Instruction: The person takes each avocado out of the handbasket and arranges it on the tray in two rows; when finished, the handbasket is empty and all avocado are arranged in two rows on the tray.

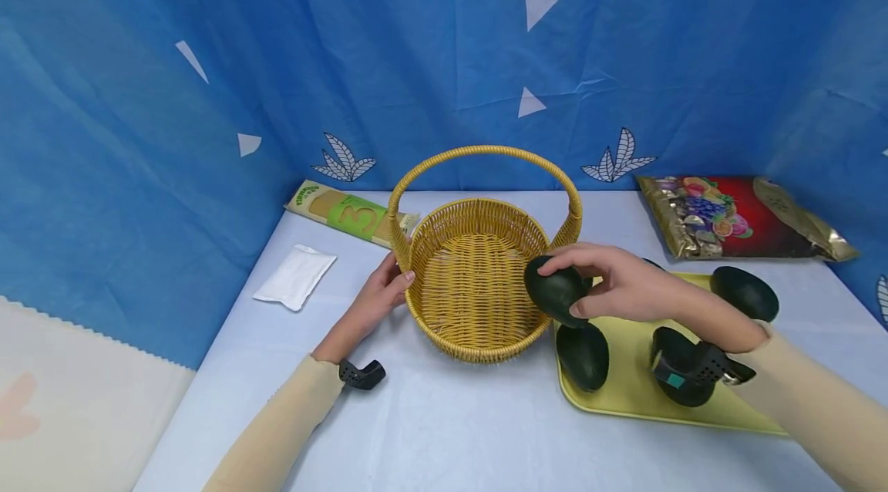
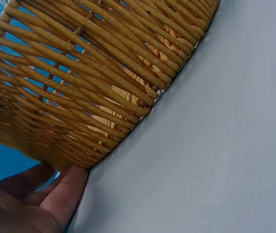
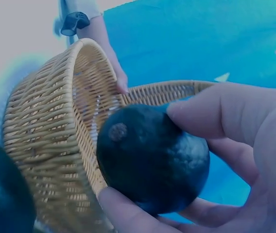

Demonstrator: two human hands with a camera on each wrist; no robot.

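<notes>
My right hand (image 1: 610,284) holds a dark green avocado (image 1: 555,290) above the right rim of a yellow wicker basket (image 1: 479,353). In the right wrist view the thumb and fingers wrap the avocado (image 3: 150,160), its round stem scar showing. At the basket's left side my left hand (image 1: 378,291) grips the rim near the handle's foot, thumb over the edge. The left wrist view has its fingers (image 2: 67,196) against the woven outer wall (image 2: 104,97). Inside, the basket's woven bottom is bare. More avocados (image 1: 583,357) lie on a yellow tray (image 1: 624,330), partly hidden by my right arm.
The basket's tall handle (image 1: 486,150) arches over its far part. Behind it on the left lies a green and tan packet (image 1: 347,213), with a white sachet (image 1: 295,278) nearer. A red and gold bag (image 1: 742,218) lies at the back right, before a blue curtain (image 1: 444,68).
</notes>
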